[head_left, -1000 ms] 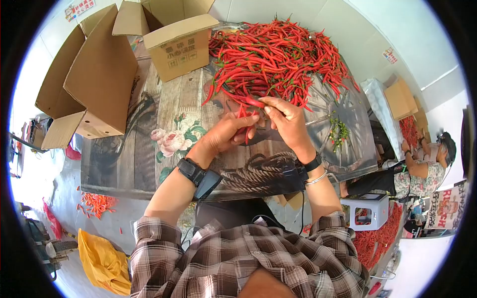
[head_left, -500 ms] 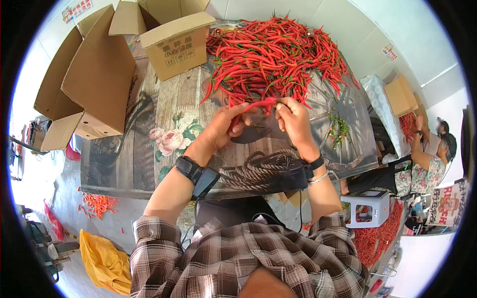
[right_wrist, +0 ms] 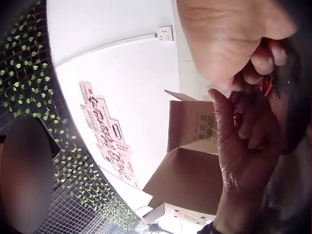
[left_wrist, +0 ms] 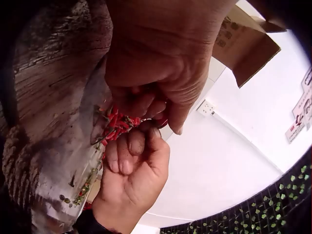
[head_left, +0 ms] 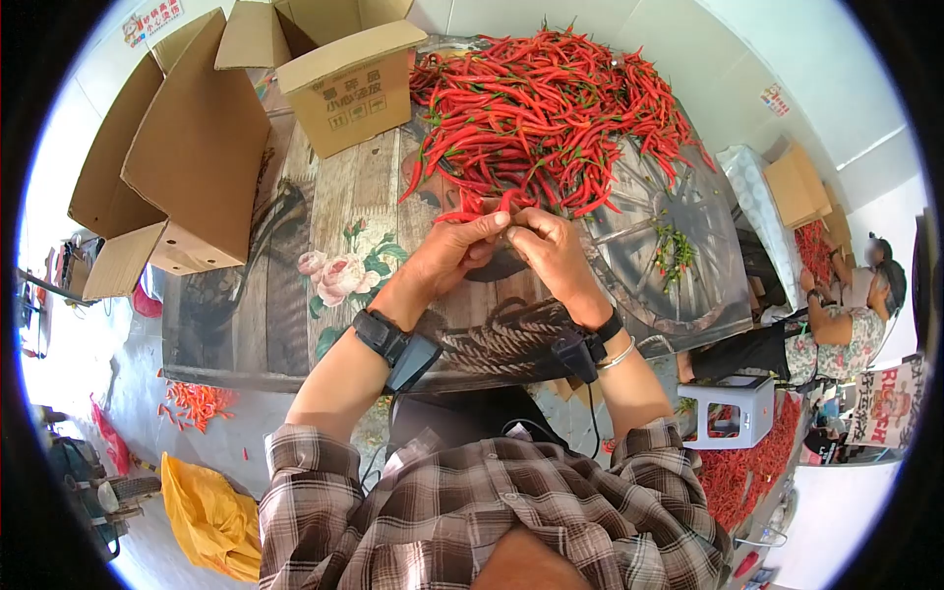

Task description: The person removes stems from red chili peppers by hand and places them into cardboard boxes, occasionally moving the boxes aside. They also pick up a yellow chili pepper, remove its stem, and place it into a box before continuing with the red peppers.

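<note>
Over the near edge of a heap of red chili peppers (head_left: 536, 108), both hands meet in the head view. My left hand (head_left: 450, 258) has its fingers curled round red chili peppers (head_left: 472, 209), with the thumb on top. One chili pepper (head_left: 508, 201) rises between the two hands. At its near end, the thumb and fingers of my right hand (head_left: 559, 264) pinch together, touching the left thumb. In the left wrist view a bit of red shows between the hands; the curled fingers hide most of what they hold.
Two open cardboard boxes (head_left: 202, 147) (head_left: 356, 103) stand on the left of the patterned table (head_left: 285, 339). Green stems (head_left: 673, 258) lie in a small pile to the right. Another person (head_left: 836, 324) sits at the far right, near a grey stool (head_left: 728, 413).
A chili pepper stretched level between the hands half a second ago now points upward. My right hand has moved left and down, closing against the left hand.
</note>
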`<action>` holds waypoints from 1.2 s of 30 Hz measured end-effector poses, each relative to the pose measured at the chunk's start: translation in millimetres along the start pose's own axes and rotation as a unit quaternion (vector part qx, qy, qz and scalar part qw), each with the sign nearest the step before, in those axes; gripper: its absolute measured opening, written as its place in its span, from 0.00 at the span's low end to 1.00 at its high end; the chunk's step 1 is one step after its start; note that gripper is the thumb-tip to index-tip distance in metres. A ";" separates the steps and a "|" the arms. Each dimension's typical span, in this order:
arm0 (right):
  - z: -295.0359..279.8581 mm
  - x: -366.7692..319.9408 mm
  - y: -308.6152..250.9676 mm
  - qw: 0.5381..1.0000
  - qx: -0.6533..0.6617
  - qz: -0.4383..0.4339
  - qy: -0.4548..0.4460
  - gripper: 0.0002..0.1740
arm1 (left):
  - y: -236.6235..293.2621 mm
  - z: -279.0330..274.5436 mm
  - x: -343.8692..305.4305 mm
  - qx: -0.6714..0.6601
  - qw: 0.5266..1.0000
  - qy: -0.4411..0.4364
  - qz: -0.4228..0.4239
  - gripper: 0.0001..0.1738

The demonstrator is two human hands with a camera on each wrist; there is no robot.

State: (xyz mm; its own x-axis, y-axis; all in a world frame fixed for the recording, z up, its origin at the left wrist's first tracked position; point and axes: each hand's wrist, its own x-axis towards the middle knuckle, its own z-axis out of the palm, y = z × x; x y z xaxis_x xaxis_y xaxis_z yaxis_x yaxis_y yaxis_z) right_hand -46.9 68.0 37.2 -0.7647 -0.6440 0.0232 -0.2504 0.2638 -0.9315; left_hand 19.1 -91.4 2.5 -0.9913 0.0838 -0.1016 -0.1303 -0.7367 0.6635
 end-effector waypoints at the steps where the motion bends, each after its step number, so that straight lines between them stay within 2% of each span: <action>1: 0.4 -0.6 -4.1 1.000 0.005 -0.012 0.001 0.11 | 1.7 -0.4 -1.0 0.029 1.000 -0.010 0.003 0.11; 3: -0.5 -0.5 -3.6 1.000 0.010 -0.025 0.004 0.10 | 0.1 3.2 -1.6 0.057 0.998 -0.021 0.005 0.12; 5: -3.3 2.0 4.3 0.996 0.080 0.044 -0.022 0.11 | -3.4 19.9 -5.5 0.253 0.953 0.072 0.152 0.10; 6: -5.0 1.1 7.1 0.996 0.079 0.043 -0.021 0.11 | -5.7 19.1 -4.8 0.254 0.952 0.070 0.153 0.10; 8: -6.2 -2.2 8.3 1.000 -0.007 0.026 0.005 0.05 | -7.7 17.9 -3.7 0.428 0.861 0.052 0.271 0.12; 9: -8.9 -3.6 15.0 1.000 -0.004 0.022 0.005 0.05 | -9.0 17.6 -5.0 0.432 0.858 0.053 0.273 0.12; 11: -15.8 -6.0 19.9 0.987 0.130 0.090 0.031 0.10 | -5.6 29.0 -12.1 0.498 0.770 0.012 0.398 0.14; 12: -21.2 -11.5 11.1 0.982 0.144 0.115 0.046 0.09 | -2.5 35.6 -16.1 0.493 0.775 0.029 0.394 0.15; 13: -25.9 -13.4 15.4 0.983 0.147 0.107 0.037 0.09 | 7.8 41.4 -18.9 0.499 0.768 0.035 0.399 0.15; 15: -39.5 -16.1 28.6 0.993 0.063 0.067 0.076 0.09 | 30.5 55.2 -26.2 0.529 0.739 0.091 0.406 0.15; 16: -43.7 -19.8 25.0 0.994 0.065 0.059 0.071 0.09 | 47.9 60.2 -23.5 0.573 0.659 0.108 0.475 0.17; 18: -50.7 -29.8 13.3 0.985 0.139 0.083 0.067 0.09 | 92.0 76.3 -25.3 0.565 0.613 0.168 0.527 0.17; 19: -52.6 -32.6 13.4 0.985 0.140 0.076 0.063 0.09 | 120.6 75.1 -21.9 0.554 0.547 0.160 0.607 0.16; 20: -54.3 -34.8 13.7 0.986 0.141 0.065 0.068 0.09 | 147.9 77.0 -21.1 0.537 0.554 0.201 0.604 0.12; 21: -56.1 -36.8 13.9 0.986 0.142 0.053 0.074 0.09 | 171.9 80.5 -19.6 0.513 0.516 0.255 0.637 0.12; 22: -58.1 -38.7 13.1 0.981 0.166 0.062 0.074 0.09 | 198.1 80.4 -21.2 0.548 0.490 0.309 0.603 0.14; 23: -59.3 -41.1 12.6 0.981 0.168 0.058 0.073 0.09 | 228.3 55.7 -1.6 0.531 0.532 0.272 0.601 0.20; 25: -61.3 -45.9 12.1 0.983 0.159 0.060 0.068 0.08 | 252.8 34.8 -1.4 0.731 0.367 0.317 0.481 0.26; 26: -62.6 -47.1 11.1 0.983 0.160 0.055 0.065 0.08 | 253.2 29.0 -3.7 0.731 0.361 0.319 0.484 0.26; 28: -63.5 -49.5 10.8 0.984 0.150 0.066 0.075 0.08 | 245.0 16.5 -9.7 0.833 0.411 0.296 0.224 0.31; 31: -65.6 -48.7 15.2 0.984 0.147 0.070 0.078 0.08 | 219.7 6.4 -14.4 0.837 0.424 0.295 0.181 0.32; 34: -66.9 -49.3 19.7 0.985 0.136 0.071 0.082 0.08 | 192.0 -12.8 -16.7 0.829 0.355 0.260 0.345 0.31; 36: -67.8 -50.0 21.2 0.984 0.140 0.070 0.079 0.08 | 174.6 -3.2 -25.6 0.834 0.349 0.241 0.352 0.29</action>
State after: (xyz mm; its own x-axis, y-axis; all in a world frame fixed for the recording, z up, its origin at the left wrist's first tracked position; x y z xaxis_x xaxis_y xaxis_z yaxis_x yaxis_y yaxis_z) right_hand -54.2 154.5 40.9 -0.8684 -0.4899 -0.0769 0.0210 0.1187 -0.9927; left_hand 21.8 -224.3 118.6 -0.7226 -0.1420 0.6766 -0.0859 0.9895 0.1159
